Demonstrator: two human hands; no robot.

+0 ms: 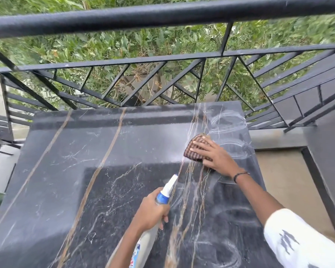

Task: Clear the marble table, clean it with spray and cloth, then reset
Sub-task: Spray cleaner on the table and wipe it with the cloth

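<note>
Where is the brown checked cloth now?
The brown checked cloth lies on the dark marble table's far right part, under the right hand.

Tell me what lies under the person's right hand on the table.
A folded brown checked cloth lies under the right hand, flat on the marble table. The marble beneath the cloth is hidden.

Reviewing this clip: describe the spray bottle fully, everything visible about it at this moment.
The spray bottle has a white nozzle head, a blue collar and a pale, translucent-looking body with a partly visible colourful label near the frame's bottom edge. It is tilted, nozzle aimed up and away toward the cloth. The left hand grips its neck, fingers curled around it, holding it above the marble table. Its base is cut off by the frame.
</note>
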